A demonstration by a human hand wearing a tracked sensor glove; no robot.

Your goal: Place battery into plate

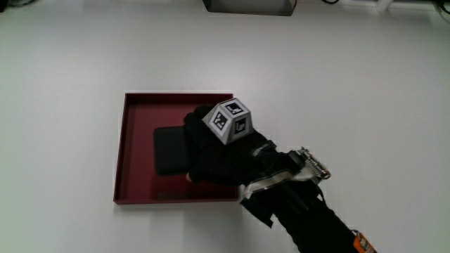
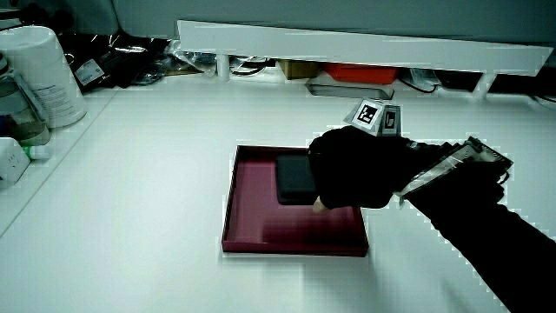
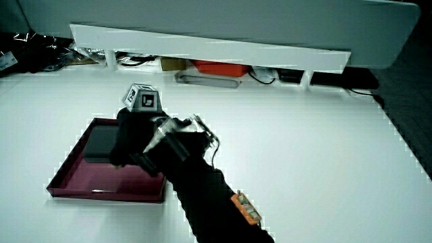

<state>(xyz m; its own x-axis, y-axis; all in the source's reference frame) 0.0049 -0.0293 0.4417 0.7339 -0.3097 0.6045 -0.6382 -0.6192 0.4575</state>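
Note:
A dark red square plate (image 1: 121, 154) with a low rim lies on the white table; it shows in both side views (image 2: 261, 248) (image 3: 101, 196). A flat black battery (image 1: 169, 149) rests inside the plate, also visible in both side views (image 2: 294, 178) (image 3: 100, 146). The hand (image 1: 214, 151) in its black glove, with the patterned cube (image 1: 229, 120) on its back, is over the plate and covers one end of the battery. Its fingers curl down around that end (image 2: 347, 169) (image 3: 131, 142). The rest of the battery under the hand is hidden.
A low white partition (image 2: 365, 48) (image 3: 202, 47) runs along the table's edge farthest from the person, with a red box (image 2: 360, 72) and cables under it. A white bottle (image 2: 48, 74) and a small white box (image 2: 9, 161) stand at the table's edge.

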